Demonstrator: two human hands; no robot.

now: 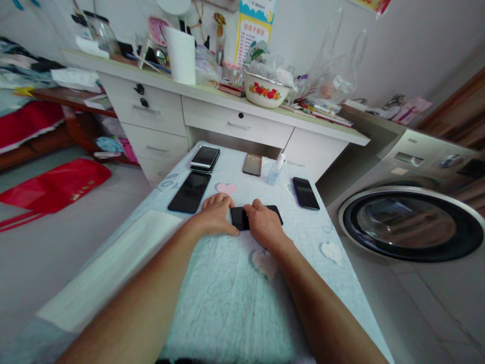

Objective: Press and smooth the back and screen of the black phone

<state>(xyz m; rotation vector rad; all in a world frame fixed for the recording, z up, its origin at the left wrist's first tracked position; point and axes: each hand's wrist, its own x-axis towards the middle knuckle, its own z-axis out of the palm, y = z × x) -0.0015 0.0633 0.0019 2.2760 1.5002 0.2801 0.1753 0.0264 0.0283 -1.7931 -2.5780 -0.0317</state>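
A black smartphone (239, 218) lies flat on the cloth-covered table, screen up, between my two hands. My left hand (215, 215) braces its left end, with the thumb at the near edge and the fingers at the far edge. Curled fingers of my right hand (263, 222) press on the middle of the screen; whatever they may pinch is hidden. Beyond the hands are a brown-grey phone case (252, 165) and a clear spray bottle (275, 170) with bluish liquid. A larger dark phone (190, 192) lies left of my left hand.
Stacked phones (205, 157) sit at the table's far left, and another phone (305, 193) lies near the right edge. A long white strip (113, 268) runs along the left side. Behind stands a white drawer desk (223, 119); a washing machine (413, 177) is at right.
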